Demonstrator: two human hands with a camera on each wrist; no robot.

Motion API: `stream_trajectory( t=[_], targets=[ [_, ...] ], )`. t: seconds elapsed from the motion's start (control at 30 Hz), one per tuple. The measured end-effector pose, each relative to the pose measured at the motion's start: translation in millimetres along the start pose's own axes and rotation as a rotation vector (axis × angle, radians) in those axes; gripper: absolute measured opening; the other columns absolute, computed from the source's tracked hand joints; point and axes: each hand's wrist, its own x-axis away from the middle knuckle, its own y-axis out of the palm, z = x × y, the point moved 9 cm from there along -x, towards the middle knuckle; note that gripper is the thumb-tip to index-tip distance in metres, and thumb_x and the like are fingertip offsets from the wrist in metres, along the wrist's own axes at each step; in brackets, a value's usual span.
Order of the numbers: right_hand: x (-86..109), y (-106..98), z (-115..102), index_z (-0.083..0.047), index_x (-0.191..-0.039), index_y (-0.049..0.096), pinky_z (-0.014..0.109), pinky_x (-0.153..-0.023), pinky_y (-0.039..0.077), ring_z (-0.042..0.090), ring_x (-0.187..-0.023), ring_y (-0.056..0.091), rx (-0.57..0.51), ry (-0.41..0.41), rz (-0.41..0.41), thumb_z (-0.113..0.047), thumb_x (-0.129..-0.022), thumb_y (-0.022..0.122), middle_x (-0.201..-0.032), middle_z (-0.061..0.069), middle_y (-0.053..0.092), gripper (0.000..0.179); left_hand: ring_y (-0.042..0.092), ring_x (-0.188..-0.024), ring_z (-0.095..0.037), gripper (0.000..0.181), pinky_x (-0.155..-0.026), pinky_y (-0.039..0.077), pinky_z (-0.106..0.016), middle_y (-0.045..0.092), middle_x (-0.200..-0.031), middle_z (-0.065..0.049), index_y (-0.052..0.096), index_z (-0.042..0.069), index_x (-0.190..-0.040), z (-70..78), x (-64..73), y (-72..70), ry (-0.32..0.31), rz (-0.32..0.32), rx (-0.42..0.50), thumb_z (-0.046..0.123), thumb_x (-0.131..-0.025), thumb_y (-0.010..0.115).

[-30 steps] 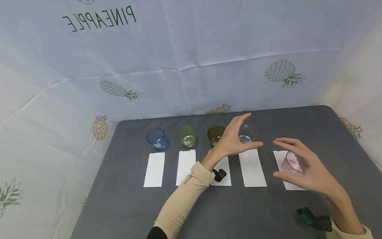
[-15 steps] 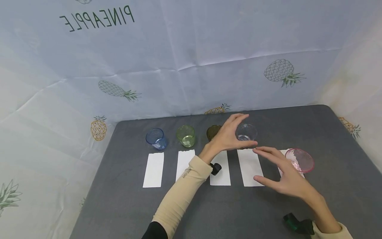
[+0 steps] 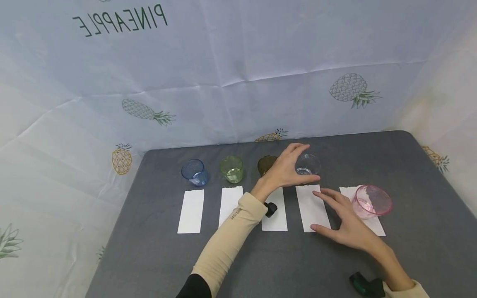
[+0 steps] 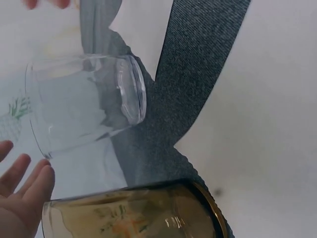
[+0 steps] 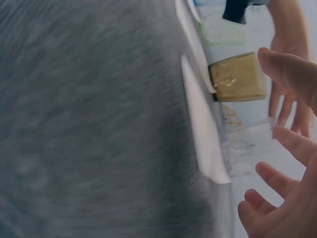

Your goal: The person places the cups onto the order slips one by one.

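Leftward of its place a second ago, the person's right hand (image 3: 346, 227) has come off the pink glass tumbler (image 3: 374, 203), which stands on the rightmost white paper strip (image 3: 376, 227). That hand, its thumb and fingers spread and holding nothing, hovers over the edge of the next white paper strip (image 3: 311, 207). At the far end of this strip stands a clear glass tumbler (image 3: 310, 162), with the left hand (image 3: 285, 170) beside it, thumb and fingers parted about it; whether they touch it I cannot tell. Partly behind the left hand is a brown glass tumbler (image 3: 265, 164), then, farther left on the dark grey table (image 3: 149, 244), a green glass tumbler (image 3: 232, 169) and a blue glass tumbler (image 3: 194, 172).
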Motion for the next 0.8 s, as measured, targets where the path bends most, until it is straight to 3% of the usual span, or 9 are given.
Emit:
stream_trajectory(
  t=[0.07,0.4,0.8],
  targets=[
    [1.4,3,6,-0.013,-0.148,0.053,0.048,-0.097,0.033,0.037,-0.131,0.042,-0.002,0.015,-0.002,-0.023,-0.07,0.094,-0.146,0.019,0.048,0.089,0.039,-0.151,-0.026,0.095,-0.12,0.042,-0.04,0.034,-0.163,-0.009,0.033,0.013,-0.16,0.1,-0.8,2.1,-0.003,-0.011,-0.004,0.044,-0.085,0.082],
    [6.6,15,26,-0.005,-0.148,0.047,0.06,-0.099,0.03,0.043,-0.131,0.039,0.008,0.073,-0.029,-0.027,-0.072,0.092,-0.145,0.022,0.045,0.091,0.04,-0.15,-0.027,0.097,-0.12,0.041,-0.039,0.035,-0.163,-0.011,0.032,0.012,-0.161,0.5,-1.8,6.7,-0.017,-0.034,-0.04,0.045,-0.085,0.082],
    [7.4,17,28,0.001,-0.14,0.052,0.059,-0.098,0.029,0.045,-0.129,0.04,0.026,0.056,-0.031,-0.026,-0.068,0.092,-0.141,0.026,0.046,0.087,0.047,-0.145,-0.026,0.092,-0.116,0.046,-0.039,0.041,-0.159,-0.01,0.037,0.011,-0.159,-2.6,-4.8,8.6,-0.02,-0.065,-0.097,0.048,-0.086,0.081]
  ],
)
